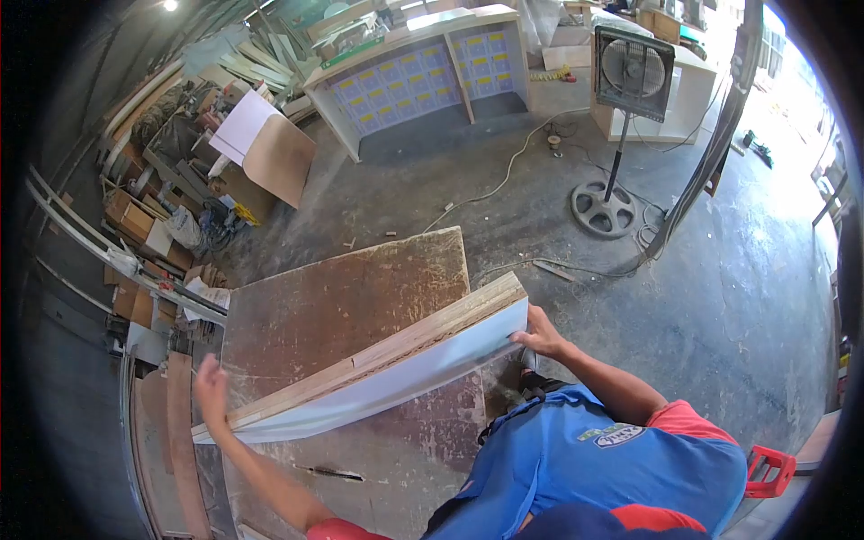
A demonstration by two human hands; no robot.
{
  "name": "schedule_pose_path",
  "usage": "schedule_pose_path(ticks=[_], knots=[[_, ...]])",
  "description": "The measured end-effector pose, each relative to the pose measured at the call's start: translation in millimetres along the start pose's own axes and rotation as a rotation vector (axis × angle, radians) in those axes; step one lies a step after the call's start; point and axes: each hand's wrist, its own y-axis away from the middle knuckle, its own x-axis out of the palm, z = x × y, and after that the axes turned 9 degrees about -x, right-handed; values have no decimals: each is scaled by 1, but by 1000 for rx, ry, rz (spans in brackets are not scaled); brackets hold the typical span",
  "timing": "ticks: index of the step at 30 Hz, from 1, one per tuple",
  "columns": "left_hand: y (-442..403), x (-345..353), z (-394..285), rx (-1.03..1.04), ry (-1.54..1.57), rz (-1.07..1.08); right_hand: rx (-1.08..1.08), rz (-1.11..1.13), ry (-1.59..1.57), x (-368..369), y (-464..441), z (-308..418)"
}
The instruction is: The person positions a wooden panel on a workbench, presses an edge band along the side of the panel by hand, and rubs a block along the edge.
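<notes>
right hand (538,333) pinching near end of boards (364,373), which slant left across counter (342,292). left hand (211,389) by their other end, blurred; cannot tell if spread.

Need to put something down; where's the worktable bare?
Widest bare patch: between the board stack and the far edge of the worktable. Smaller one: nearside, around the slim dark tool. Crowded: the stack's ends, by left hand and right hand.

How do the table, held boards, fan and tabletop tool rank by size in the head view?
1. Table
2. Held boards
3. Fan
4. Tabletop tool
The fan stands farther off, so its true size is unsure.
</notes>
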Motion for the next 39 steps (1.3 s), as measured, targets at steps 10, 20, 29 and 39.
schedule_pose_path(ticks=[10,20,29,39], knots=[[149,53,15,153,214,-1105,-110,-221,9,31,-14,-23],[312,372,-1,-98,255,-175,244,-402,36,44,-61,-3],[315,392,21,-103,26,-115,787,-311,386,23,-50,-96],[313,383,8,-305,-230,75,958,-159,268,1,0,-147]])
